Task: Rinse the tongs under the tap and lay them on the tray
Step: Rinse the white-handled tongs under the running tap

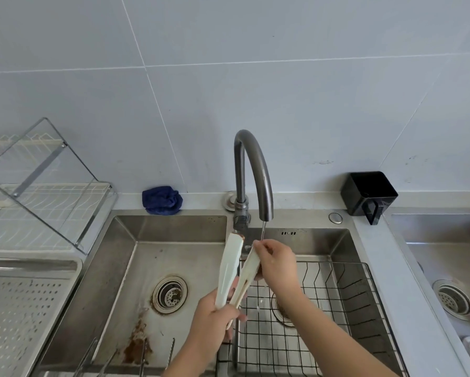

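The left hand (210, 319) clamps the hinge end of the white tongs (235, 270) over the sink (174, 229), arms spread below the tap (253, 172). The right hand (276, 261) pinches the right arm's tip under the thin stream.

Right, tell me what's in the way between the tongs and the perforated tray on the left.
Nothing visible blocks it. The tongs are held over the sink divider by the left hand and right hand. Between them and the tray lies only the open left basin, its utensils lying low.
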Tool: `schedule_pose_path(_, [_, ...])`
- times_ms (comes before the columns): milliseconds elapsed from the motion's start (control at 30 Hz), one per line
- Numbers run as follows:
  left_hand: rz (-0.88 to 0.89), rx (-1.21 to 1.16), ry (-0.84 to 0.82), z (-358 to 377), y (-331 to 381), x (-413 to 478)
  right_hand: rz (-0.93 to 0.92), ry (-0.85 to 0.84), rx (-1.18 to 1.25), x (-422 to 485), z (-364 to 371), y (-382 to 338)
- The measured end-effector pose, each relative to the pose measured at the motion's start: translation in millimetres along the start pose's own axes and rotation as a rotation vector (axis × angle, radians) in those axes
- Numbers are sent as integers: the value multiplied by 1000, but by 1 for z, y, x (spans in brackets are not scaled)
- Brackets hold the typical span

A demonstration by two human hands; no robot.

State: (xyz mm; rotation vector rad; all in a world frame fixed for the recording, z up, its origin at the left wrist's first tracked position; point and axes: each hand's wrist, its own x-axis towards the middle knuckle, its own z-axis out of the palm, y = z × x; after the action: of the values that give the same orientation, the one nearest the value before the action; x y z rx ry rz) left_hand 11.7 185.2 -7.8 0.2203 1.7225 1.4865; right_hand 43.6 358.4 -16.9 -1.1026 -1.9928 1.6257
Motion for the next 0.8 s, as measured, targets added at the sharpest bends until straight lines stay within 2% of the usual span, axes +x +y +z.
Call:
schedule_pose_path(133, [-14, 49, -7, -4, 9, 9, 109, -157, 84, 1, 0, 4])
schedule_pose_path(267, [-29, 154, -54, -3, 11, 21, 87, -47, 22, 13, -7, 5])
schedule_pose_path(433, [-32, 212, -52, -1, 23, 32, 179, -213, 182, 4, 3, 11])
schedule_pose_path(600, [-26, 259, -52, -1, 31, 38, 226, -23, 312, 13, 0, 16])
schedule_pose_path(733, [-16, 295, 5, -1, 38, 45, 206, -174, 342, 7, 4, 21])
schedule_pose_path(800, [0, 319, 13, 2, 42, 48, 220, -170, 375, 8, 6, 23])
